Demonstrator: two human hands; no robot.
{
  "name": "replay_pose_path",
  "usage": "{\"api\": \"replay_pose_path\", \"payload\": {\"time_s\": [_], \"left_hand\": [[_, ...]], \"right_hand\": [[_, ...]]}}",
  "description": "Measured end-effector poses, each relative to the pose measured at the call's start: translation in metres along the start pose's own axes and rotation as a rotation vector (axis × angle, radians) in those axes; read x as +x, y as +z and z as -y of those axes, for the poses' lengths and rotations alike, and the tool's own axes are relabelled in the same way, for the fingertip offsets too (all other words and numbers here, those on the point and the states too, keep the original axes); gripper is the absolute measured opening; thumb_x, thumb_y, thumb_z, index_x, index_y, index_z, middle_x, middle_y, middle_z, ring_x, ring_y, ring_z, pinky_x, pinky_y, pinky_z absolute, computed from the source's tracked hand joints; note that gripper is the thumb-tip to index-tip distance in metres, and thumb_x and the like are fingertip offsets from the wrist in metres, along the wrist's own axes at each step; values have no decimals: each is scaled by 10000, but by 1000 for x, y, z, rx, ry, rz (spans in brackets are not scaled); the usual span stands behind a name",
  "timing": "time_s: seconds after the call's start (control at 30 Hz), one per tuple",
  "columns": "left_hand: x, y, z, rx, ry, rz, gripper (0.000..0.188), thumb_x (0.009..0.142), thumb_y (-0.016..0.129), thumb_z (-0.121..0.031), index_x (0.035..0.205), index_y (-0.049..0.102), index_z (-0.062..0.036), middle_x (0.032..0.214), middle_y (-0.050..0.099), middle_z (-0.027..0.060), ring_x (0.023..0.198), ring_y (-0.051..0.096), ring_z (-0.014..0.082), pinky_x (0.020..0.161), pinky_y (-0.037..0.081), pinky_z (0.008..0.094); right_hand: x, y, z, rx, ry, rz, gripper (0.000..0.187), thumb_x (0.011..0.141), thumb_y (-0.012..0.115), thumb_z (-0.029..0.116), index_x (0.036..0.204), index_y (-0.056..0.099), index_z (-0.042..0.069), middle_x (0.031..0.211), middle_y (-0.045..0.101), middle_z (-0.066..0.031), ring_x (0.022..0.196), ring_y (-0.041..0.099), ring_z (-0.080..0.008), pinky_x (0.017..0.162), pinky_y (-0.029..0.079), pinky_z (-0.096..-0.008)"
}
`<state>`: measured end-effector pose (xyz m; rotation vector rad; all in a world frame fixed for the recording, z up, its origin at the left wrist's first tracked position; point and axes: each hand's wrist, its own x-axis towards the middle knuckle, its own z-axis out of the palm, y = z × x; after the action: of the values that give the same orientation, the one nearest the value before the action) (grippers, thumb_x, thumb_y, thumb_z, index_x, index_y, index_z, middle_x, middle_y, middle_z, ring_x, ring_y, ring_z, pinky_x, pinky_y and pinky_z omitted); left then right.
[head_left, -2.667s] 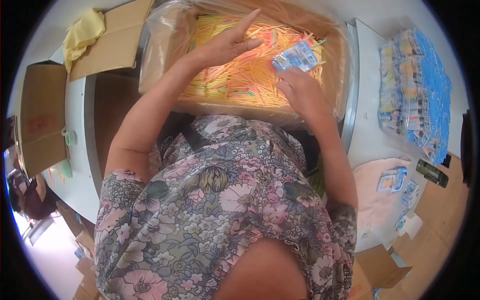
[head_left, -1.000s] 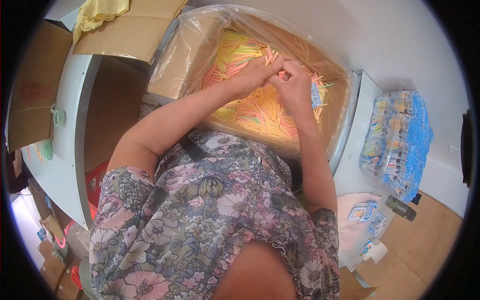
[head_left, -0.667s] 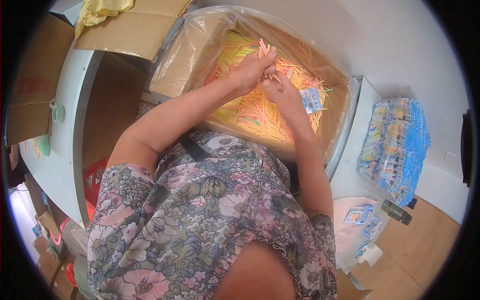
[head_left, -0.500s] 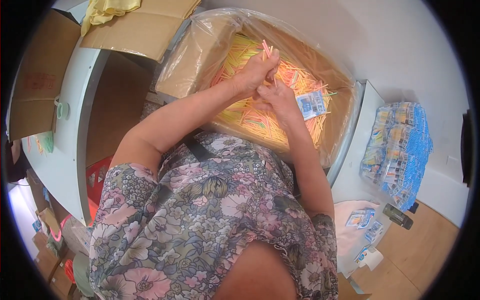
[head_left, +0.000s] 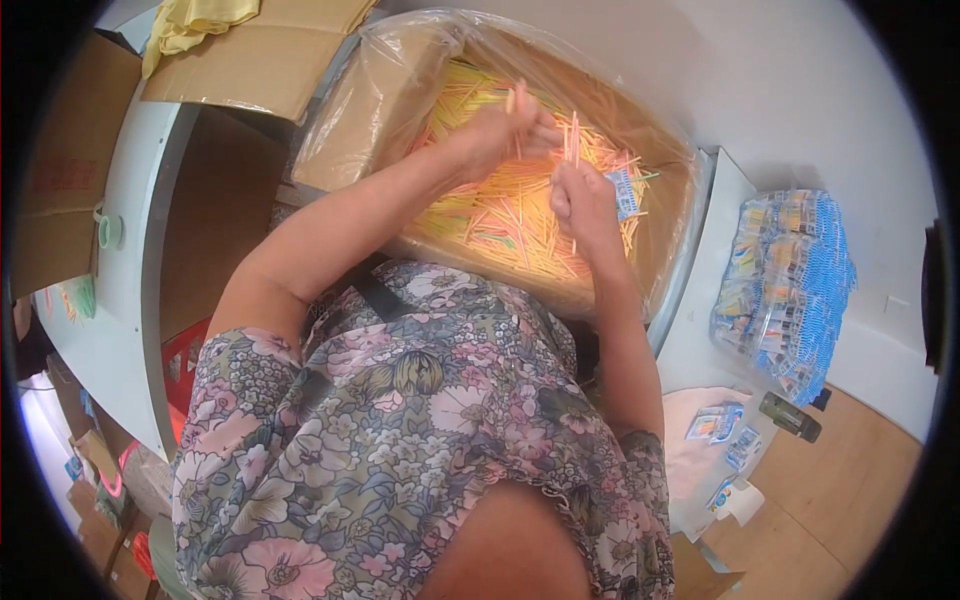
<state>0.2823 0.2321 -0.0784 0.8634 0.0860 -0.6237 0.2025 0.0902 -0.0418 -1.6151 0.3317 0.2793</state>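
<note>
My right hand (head_left: 588, 205) is closed round a small bunch of thin pink and orange sticks (head_left: 572, 138), which look like straws and point upward. To its left, my left hand (head_left: 500, 135) hovers over the box, its fingers smeared by motion. Something pinkish shows by its fingertips, but I cannot make out whether it is a stick. Below both hands lies a heap of yellow, orange and pink sticks (head_left: 500, 225) in a cardboard box (head_left: 375, 110) lined with clear plastic. A blue-and-white printed packet (head_left: 625, 195) lies on the heap, partly hidden behind my right hand.
Right of the box, a clear bag of blue packets (head_left: 785, 285) rests on a white surface. Nearer are loose packets (head_left: 715, 422) on a pink cloth (head_left: 685, 450) and a dark green object (head_left: 790, 416). At left stand a white table (head_left: 140, 330) and cardboard flaps (head_left: 250, 65).
My hands have moved apart. The sticks that stood up at my left hand are no longer plain there, and a bunch now rises from my right fist. The whole view has shifted slightly.
</note>
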Motion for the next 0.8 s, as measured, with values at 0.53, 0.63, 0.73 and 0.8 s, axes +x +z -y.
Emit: {"api": "replay_pose_path", "payload": {"time_s": [0.53,0.63,0.73,0.8], "left_hand": [[-12,12,9,165,-192,231,173,921,451,-90,1083,505,-57,902,591,49,821,595,145,670,502,293],[-12,15,13,181,-214,166,173,887,469,-52,1053,497,-90,825,561,23,690,541,116,550,415,250],[-13,13,14,169,-216,160,71,895,474,-74,956,489,-108,716,499,-4,574,448,84,474,323,228],[-15,14,9,236,-213,218,21,918,477,-113,898,479,-113,665,459,-18,534,397,68,454,291,222]], "right_hand": [[43,17,3,-636,-774,-288,161,897,523,172,947,574,27,812,550,-59,738,541,-183,641,439,-305],[46,17,0,-984,-969,-274,166,884,522,168,966,578,35,887,562,-105,806,552,-261,674,449,-334],[47,9,4,-1012,-1030,-225,199,899,495,196,981,580,35,949,567,-107,889,549,-271,710,451,-352],[49,-3,2,-1005,-1104,-185,220,917,478,216,984,578,32,978,573,-88,927,549,-244,725,449,-353]]}}
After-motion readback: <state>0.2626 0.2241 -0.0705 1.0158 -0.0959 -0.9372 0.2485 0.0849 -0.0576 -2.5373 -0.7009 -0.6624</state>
